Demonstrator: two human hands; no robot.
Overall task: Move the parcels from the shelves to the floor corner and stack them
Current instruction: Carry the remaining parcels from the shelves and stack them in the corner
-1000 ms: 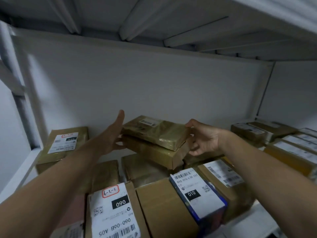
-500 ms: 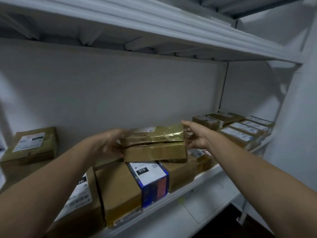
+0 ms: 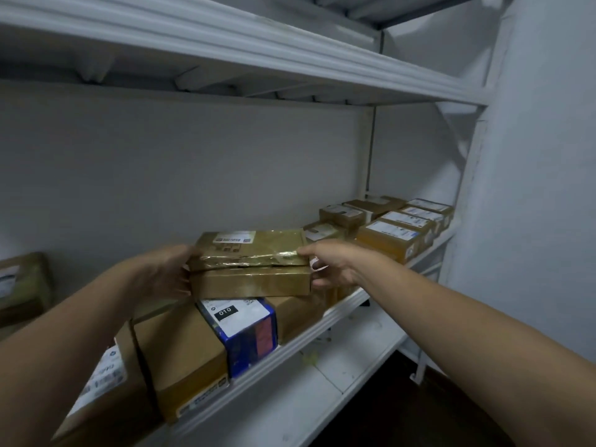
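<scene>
Far left of the shelf point(image 3: 306, 337), one brown parcel point(image 3: 22, 285) sits well clear, no issue there. The left hand point(image 3: 167, 272) is curled round the left end of the two-parcel stack point(image 3: 251, 269), thumb up top, fingers hidden behind or under it. The stack is above the shelf's front edge, on or just over a tilted brown box point(image 3: 180, 356) and a blue box point(image 3: 245, 330); can't tell if its weight is on them. Risk 1: the top parcel point(image 3: 251, 250) is wrapped in shiny tape and only lies on the bottom parcel point(image 3: 251, 283), so it likely slides off if the stack tips on the way out. Risk 2: the grip is an end-to-end squeeze; if either side eases off, the bottom parcel probably drops out. Risk 3: the brown box and blue box lean over the front edge, so dragging the stack forward rather than lifting it could pull them off onto the lower shelf point(image 3: 322, 391). The right hand point(image 3: 335, 262) pinches the right end, thumb on the top parcel's corner, fingers curled at the bottom parcel's end; that looks like a shallow hold, the weak point in my view. More parcels point(image 3: 396, 227) sit at the shelf's right end, near that elbow's path. The floor corner isn't in view.
</scene>
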